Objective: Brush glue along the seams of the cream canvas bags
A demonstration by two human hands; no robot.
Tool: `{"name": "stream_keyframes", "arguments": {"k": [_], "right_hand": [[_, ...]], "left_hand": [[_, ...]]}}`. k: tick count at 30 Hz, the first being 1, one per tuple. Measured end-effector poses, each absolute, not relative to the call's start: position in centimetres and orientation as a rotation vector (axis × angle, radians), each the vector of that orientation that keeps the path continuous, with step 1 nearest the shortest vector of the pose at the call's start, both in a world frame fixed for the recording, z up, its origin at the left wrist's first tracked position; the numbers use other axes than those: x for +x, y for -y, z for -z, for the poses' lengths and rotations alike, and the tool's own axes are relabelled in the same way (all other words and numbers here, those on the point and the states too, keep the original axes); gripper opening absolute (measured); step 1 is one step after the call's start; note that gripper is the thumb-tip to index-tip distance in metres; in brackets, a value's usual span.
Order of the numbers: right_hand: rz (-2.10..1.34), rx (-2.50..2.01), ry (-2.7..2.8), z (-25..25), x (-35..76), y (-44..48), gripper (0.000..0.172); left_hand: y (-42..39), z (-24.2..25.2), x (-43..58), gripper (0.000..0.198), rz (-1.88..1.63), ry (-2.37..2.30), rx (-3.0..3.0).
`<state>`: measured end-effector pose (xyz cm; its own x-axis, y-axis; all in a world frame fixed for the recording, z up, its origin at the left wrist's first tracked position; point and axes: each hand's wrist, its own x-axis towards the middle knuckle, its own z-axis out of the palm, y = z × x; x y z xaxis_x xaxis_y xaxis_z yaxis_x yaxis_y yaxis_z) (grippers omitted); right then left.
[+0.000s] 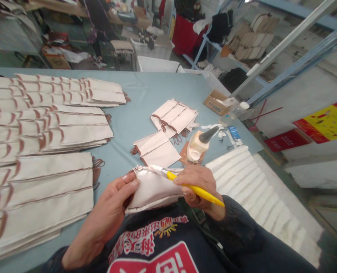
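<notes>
My left hand (118, 199) grips the left end of a cream fabric piece with brown edging (157, 189), thumb on top. In my right hand (198, 185) is a paintbrush (200, 192) with a yellow handle. Its pale bristles touch the upper edge of the fabric piece near the middle. The piece is held in front of my body, above the near side of the table. Just beyond my right hand stands a cream bottle with a dark grey cone-shaped top (199, 146), resting on a brown pad. Another flat cream piece (158, 149) lies right behind the held one.
Overlapping rows of cream fabric pieces (57, 182) cover the left of the blue-grey table (140, 91). A small pile of them (174, 115) lies ahead. White strips (256, 201) are stacked at right. A cardboard box (216, 102) and clear bottle (239, 112) stand at the far right.
</notes>
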<state>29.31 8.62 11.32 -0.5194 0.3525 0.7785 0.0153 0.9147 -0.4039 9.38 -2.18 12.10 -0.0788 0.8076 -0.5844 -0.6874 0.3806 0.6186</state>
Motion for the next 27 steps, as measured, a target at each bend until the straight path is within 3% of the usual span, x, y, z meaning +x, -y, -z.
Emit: {"name": "stream_keyframes", "arguments": {"k": [13,19,27], "right_hand": [[-0.504,-0.176,1.967,-11.6,26.7,-6.9,0.024],[-0.497,-0.54,1.679,-10.0,25.4,-6.8,0.023],[-0.43,-0.642,1.874,-8.1,23.1,-8.7,0.025]], "left_hand": [[1.8,-11.9,9.9,0.032,-1.266,-1.078,0.187],[2.5,-11.5,9.4,0.034,-1.261,-1.107,0.272],[2.7,-10.8,8.3,0.035,-1.269,-1.159,0.481]]}}
